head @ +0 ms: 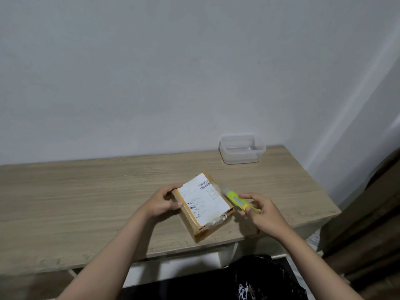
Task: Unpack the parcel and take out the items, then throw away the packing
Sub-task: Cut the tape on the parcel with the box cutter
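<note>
Cardboard, brown and taped, the parcel (203,204) lies flat near the front edge of the wooden counter (86,191), a white shipping label covering its top. It looks light and stiff, best steadied by its short end. The left hand (164,202) grips that left end, while the right hand (259,210) holds a yellow-green box cutter (239,201), its tip at the parcel's right edge.

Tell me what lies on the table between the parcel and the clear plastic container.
Nothing: in the head view, only bare wooden table separates the parcel from the clear plastic container.
</note>
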Demonstrator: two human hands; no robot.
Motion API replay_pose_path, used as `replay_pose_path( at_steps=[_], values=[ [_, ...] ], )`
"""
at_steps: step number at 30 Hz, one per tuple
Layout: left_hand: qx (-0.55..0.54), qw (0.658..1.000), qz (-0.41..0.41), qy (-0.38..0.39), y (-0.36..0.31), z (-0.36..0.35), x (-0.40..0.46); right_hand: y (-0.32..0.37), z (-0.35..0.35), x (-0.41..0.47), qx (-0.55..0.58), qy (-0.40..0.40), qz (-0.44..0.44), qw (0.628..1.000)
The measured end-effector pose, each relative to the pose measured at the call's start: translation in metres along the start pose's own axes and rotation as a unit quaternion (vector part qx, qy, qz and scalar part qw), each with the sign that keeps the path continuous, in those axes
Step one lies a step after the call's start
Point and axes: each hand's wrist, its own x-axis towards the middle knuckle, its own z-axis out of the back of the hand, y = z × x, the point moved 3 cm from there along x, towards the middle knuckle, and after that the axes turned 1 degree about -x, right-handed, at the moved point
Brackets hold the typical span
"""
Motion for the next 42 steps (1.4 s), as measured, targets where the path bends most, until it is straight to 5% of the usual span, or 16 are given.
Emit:
replay_pose_path(
  at_steps=[4,10,20,32,42],
  values=[
    [0.238,0.969,-0.036,-0.058,0.014,-0.005,-0.016,-0.002,-0.001,0.0,0.001,-0.02,-0.007,1.0],
    [0.344,0.931,-0.065,-0.108,0.024,-0.042,-0.042,0.004,-0.004,0.0,-0.005,-0.026,-0.014,1.0],
    [0.335,0.937,-0.099,-0.016,0.026,-0.056,-0.021,-0.004,0.014,-0.006,-0.126,-0.1,-0.046,0.986],
    [0.314,0.942,-0.07,-0.1,0.033,-0.082,-0.035,0.013,0.012,0.001,-0.22,-0.083,-0.036,0.971],
    [0.326,0.94,-0.041,-0.097,0.031,-0.083,-0.036,0.032,0.002,0.011,-0.332,-0.026,-0.028,0.943]
  ],
)
